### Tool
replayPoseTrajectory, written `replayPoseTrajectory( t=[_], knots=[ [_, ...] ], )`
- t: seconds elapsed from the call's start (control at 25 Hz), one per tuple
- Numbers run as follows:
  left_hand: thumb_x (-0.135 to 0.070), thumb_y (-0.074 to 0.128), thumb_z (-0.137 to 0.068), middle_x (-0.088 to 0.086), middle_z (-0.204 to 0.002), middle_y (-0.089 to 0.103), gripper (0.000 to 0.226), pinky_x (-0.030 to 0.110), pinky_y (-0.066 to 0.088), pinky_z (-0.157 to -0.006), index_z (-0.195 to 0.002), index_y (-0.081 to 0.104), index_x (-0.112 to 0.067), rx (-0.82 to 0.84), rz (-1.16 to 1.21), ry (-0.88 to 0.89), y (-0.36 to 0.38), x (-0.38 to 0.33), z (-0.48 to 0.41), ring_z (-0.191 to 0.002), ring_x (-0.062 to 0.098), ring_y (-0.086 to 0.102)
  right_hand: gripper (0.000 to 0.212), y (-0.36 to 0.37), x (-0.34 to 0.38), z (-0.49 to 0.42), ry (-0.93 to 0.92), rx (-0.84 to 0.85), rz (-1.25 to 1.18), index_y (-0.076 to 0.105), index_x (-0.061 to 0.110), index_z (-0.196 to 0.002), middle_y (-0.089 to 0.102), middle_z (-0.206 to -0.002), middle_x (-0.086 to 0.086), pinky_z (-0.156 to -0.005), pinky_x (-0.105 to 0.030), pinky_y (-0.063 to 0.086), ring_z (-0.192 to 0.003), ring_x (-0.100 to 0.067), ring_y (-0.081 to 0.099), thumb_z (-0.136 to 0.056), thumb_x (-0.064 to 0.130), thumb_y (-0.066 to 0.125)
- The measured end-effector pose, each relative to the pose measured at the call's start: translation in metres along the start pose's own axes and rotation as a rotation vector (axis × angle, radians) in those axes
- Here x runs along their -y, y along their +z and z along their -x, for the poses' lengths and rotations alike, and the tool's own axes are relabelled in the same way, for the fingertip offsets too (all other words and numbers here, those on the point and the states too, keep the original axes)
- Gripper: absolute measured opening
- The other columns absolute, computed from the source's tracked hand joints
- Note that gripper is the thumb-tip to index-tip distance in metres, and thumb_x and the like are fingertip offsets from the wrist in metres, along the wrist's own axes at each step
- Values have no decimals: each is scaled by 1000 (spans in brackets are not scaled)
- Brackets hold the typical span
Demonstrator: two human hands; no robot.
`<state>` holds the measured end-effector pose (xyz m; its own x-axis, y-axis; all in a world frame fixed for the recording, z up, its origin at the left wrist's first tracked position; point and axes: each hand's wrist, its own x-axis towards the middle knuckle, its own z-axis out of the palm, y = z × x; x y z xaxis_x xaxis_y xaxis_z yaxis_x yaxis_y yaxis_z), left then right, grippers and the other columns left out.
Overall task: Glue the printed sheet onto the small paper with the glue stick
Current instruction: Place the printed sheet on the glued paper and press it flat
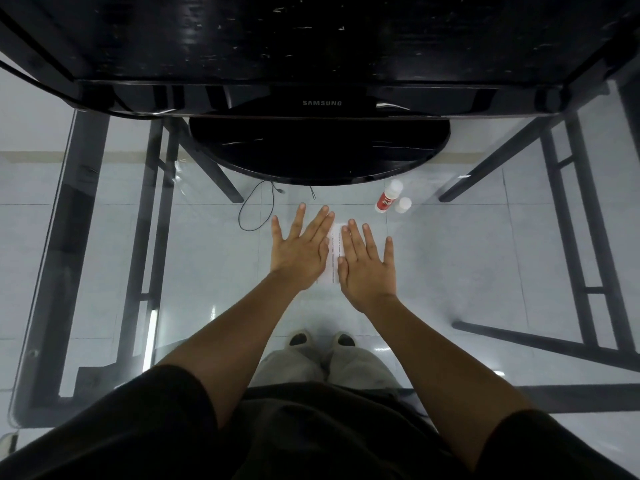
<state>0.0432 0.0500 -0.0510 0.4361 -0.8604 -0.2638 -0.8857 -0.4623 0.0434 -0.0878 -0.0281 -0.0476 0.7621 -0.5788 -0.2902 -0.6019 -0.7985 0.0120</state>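
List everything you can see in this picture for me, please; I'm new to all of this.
glass table: one, clear top on a black frame, fills the view
monitor: one, black, at the table's far edge on a round base
cable: one, black, looped beyond and left of the hands
glue stick: one, red and white, beyond and right of the hands
cap: one, white, just right of the glue stick
printed sheet: one, white with black text, flat under both hands
left hand: one, fingers straight, pressing on the sheet
right hand: one, fingers straight, pressing on the sheet
feet: two, pale footwear, seen through the glass
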Motion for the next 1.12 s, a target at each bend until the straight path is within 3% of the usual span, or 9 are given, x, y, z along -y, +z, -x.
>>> replayPoseTrajectory(
  t=[0.24,0.44,1.12],
  knots=[
    [-45,0,-94,-4,-155,-15,56,60,-7,-107,-138,-28,-23,21,34,-140,5,-7,9,-140,24,-18,62,-1,2,1,8,-5,10,-19,16,-143,-13,-156,-5,-109,-50,-14,-142,-27,-14,-93,47,1],
    [-46,3,-95,-3,-156,-15,58,61,-12,-104,-139,-26,-22,18,71,-239,10,-14,25,-138,23,-22,63,1,5,-1,33,-15,-2,-13,16,-144,-11,-157,-6,-108,-50,-16,-142,-27,-13,-95,47,10],
    [-47,4,-94,1,-155,-17,61,62,-2,-108,-142,-20,-18,96,69,-290,6,-20,35,-140,27,-18,65,1,5,0,47,-22,-1,-14,14,-144,-9,-157,-7,-106,-52,-18,-143,-27,-10,-94,48,10]
  ],
)
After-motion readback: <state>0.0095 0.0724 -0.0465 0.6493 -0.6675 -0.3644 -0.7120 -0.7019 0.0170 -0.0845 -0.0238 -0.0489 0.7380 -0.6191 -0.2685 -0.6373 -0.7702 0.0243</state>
